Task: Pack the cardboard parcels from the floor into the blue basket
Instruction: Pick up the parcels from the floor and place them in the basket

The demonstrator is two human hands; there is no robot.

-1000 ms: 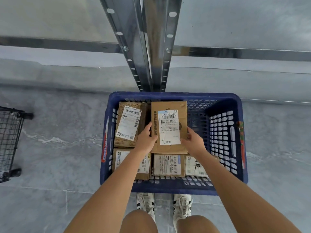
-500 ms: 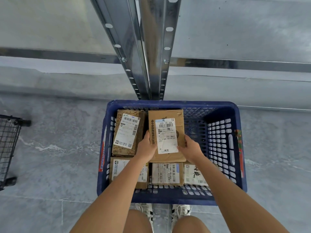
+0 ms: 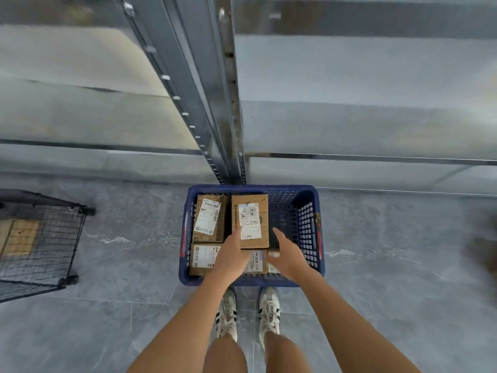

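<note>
Left hand [image 3: 230, 254], fingers nearly straight, rests against the 7 o'clock corner of a labelled parcel [image 3: 250, 220] lying flat in the basket [image 3: 250, 188] near its 12 o'clock wall. Right hand [image 3: 286, 254] hovers open at the parcel's 4 o'clock, just clear of it. Other parcels [image 3: 208, 218] lie at its 9 and 6 o'clock.
</note>
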